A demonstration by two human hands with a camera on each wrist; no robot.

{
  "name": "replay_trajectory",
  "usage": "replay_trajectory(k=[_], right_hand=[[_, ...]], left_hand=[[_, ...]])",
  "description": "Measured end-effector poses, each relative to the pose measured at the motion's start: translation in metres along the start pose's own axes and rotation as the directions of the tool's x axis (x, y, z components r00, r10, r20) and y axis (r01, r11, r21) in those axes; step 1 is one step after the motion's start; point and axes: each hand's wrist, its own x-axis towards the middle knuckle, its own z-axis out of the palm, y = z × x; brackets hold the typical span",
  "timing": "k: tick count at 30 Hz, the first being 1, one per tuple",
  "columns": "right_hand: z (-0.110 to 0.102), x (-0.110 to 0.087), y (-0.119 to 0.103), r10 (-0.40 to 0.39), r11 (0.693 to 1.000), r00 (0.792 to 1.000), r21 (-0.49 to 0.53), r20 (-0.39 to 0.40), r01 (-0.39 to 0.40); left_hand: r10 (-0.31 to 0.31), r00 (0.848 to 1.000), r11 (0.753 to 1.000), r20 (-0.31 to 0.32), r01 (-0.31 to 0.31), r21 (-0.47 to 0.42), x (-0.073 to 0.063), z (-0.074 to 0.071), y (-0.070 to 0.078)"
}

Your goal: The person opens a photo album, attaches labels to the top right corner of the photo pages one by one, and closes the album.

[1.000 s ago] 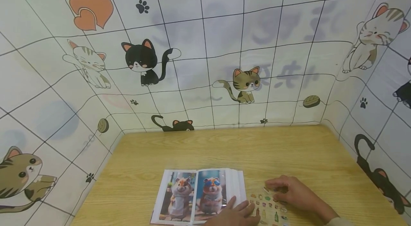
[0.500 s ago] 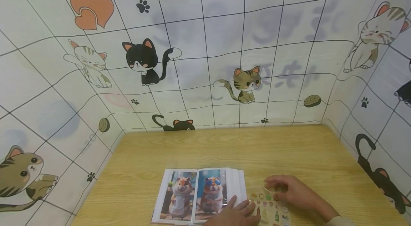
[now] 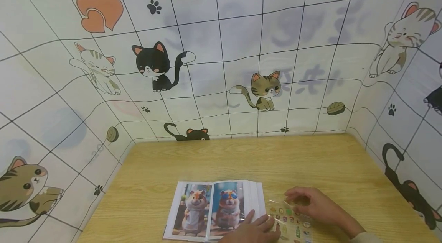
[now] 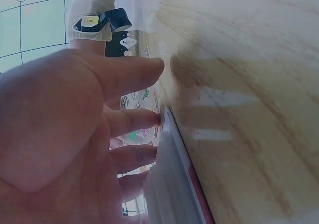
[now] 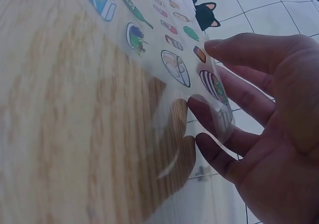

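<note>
An open photo album (image 3: 254, 197) lies on the table, with a hamster photo on each facing page. To its right is a clear sticker sheet (image 3: 284, 220) printed with small food and bottle pictures. My left hand (image 3: 249, 232) rests with spread fingers across the album's right page edges and the sheet's left side. In the left wrist view, its fingertips (image 4: 149, 118) reach past the album's edge. My right hand (image 3: 315, 206) pinches the sheet's far right part, thumb on the printed face. Through the clear film in the right wrist view, fingers (image 5: 202, 107) show behind the curled corner.
The wooden table (image 3: 214, 160) stretches behind the album to a cat-printed cloth (image 3: 238, 55) hanging at the back and both sides. A dark wrist strap (image 4: 94, 24) sits on the other sleeve in the left wrist view.
A bright line of glare has appeared along the sticker sheet's far edge, and its sheen has shifted. The right hand has risen very slightly; my left hand stays in place.
</note>
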Motion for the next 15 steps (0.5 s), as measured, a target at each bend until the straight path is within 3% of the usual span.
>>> replay_trajectory(k=[7, 15], right_hand=[[-0.0014, 0.0013, 0.0042, 0.003, 1.0, 0.999, 0.023, -0.035, -0.002], [-0.0014, 0.0025, 0.0055, 0.03, 0.999, 0.998, 0.046, -0.055, -0.028]], left_hand=[[-0.005, 1.0, 1.0, -0.021, 0.005, -0.005, -0.0012, 0.0004, 0.0011], [0.023, 0.995, 1.0, -0.093, -0.021, 0.017, -0.0034, -0.0008, 0.002]])
